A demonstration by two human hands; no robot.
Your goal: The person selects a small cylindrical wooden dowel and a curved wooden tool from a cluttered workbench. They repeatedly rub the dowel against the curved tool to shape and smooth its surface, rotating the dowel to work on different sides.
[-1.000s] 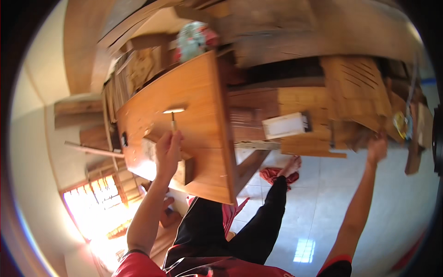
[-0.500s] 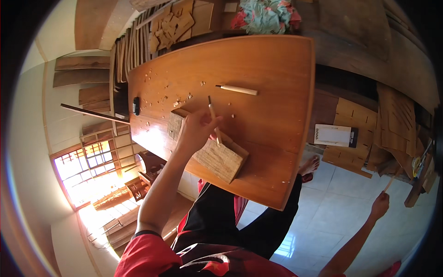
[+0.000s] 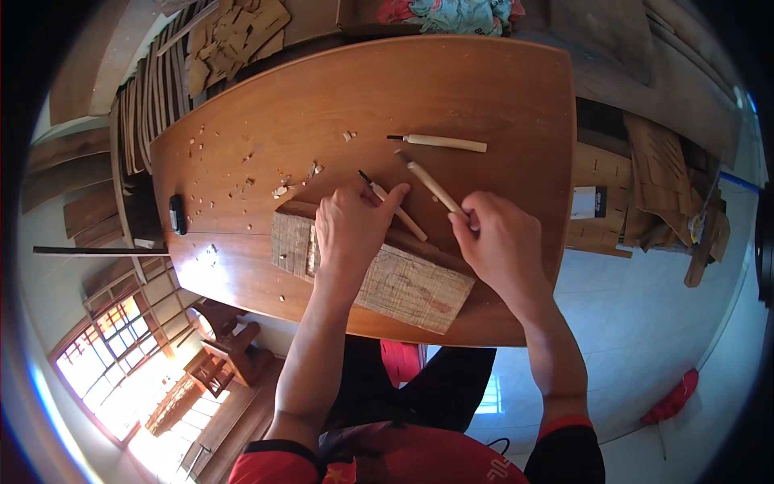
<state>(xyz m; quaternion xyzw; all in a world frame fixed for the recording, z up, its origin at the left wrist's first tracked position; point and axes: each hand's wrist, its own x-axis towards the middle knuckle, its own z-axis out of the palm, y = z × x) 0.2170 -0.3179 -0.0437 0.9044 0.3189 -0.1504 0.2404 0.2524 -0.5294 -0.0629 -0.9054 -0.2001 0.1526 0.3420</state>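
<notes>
My left hand [image 3: 348, 230] rests against the top of a rough wooden block [image 3: 413, 284], closed with a slim wood-handled chisel [image 3: 413, 224] between thumb and fingers. The dark tip of that chisel points away from me, over the table. On the right, my right hand [image 3: 500, 238] grips a second, thicker wood-handled chisel [image 3: 435, 185] by the end of its handle. Its metal tip points to the far left. A third chisel [image 3: 447, 143] with a pale handle lies on the table beyond both hands. My left hand partly hides the block's far edge.
Wood chips [image 3: 282, 189] are scattered over the left half of the brown wooden table [image 3: 484, 89]. A small black object [image 3: 177, 214] lies near its left edge. Stacked boards stand around it, with a crumpled turquoise bag [image 3: 463, 16] behind.
My right hand has come from beyond the table's right side to above the table, bringing in the thicker chisel. My left hand keeps its chisel, now tilted more. The view has shifted.
</notes>
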